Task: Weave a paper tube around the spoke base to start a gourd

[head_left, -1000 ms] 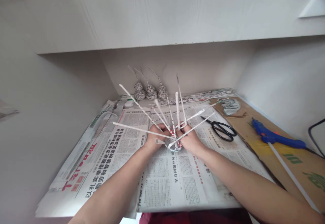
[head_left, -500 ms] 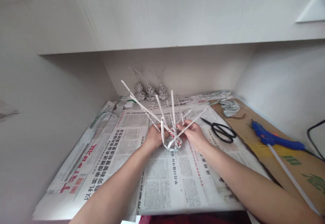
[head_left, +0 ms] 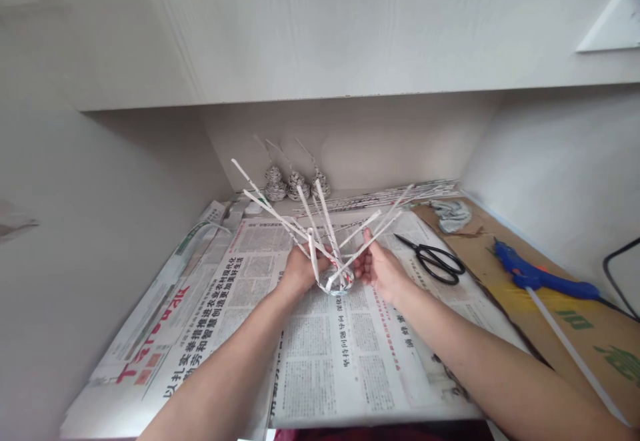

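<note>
1. Left hand [head_left: 301,270] at the woven piece's [head_left: 336,289] left side; fingertips hidden, so I cannot tell their grip.
2. Woven piece between the hands, over newspaper [head_left: 320,374], paper sticks [head_left: 324,209] splaying upward.
3. Right hand [head_left: 383,270] just beside it, thumb and fingers apart.
4. Scissors [head_left: 420,249] farther right.

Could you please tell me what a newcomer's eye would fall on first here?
Probably the woven paper piece, its pale sticks fanning upward between the left hand and the right hand. The blue glue gun on the cardboard at right would likely come next.
</note>
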Available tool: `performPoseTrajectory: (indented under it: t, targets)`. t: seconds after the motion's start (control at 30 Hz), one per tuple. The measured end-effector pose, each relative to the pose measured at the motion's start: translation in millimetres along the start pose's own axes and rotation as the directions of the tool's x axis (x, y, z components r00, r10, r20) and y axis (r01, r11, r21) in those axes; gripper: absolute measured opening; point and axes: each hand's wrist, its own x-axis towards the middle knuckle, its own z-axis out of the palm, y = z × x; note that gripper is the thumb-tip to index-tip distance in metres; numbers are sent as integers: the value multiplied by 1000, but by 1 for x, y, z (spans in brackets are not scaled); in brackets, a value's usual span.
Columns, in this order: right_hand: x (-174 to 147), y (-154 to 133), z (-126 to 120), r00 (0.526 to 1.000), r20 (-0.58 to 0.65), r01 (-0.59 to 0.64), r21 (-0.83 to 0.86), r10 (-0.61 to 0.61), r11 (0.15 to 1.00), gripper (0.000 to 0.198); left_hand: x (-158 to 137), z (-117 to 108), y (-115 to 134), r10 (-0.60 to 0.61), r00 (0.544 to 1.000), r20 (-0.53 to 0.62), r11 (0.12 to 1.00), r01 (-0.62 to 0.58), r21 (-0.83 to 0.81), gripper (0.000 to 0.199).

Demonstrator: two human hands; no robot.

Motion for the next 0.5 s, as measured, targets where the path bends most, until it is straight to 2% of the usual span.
performPoseTrajectory:
  t: [0.1, 0.17, 0.2, 0.27, 0.33, 0.4, 0.47, 0.5]
  targets:
    - [-3, -4, -2, 999, 5, -49, -137, 50, 989, 54, 0, -3, -1, 10, 998, 58, 1000, -8, -27, 23]
    - [-2, -7, -5, 999, 2, -35, -202, 36, 979, 54, 1, -4, -2, -8, 998, 69, 1000, 9, -22, 25]
    - [-2, -9, -5, 1000, 0, 3, -229, -3, 974, 52, 1, -4, -3, -16, 997, 73, 1000, 17, -18, 26]
    - [-2, -10, -5, 987, -7, 152, -273, -160, 950, 42, 0, -4, -2, -24, 996, 86, 1000, 24, -4, 26]
    - [-5, -9, -2, 933, 36, 348, -333, -357, 876, 34, -2, -3, 2, -7, 992, 127, 999, 3, 34, 25]
    - [-9, -7, 1, 855, 126, 505, -424, -503, 751, 29, -5, -2, 10, 25, 985, 172, 997, -38, 73, 23]
    - [-12, -4, 2, 790, 210, 587, -532, -576, 611, 21, -8, -1, 17, 44, 982, 183, 993, -63, 102, 21]
    - [-12, -3, 2, 772, 229, 598, -576, -593, 557, 19, -9, -1, 20, 41, 984, 172, 992, -61, 114, 21]
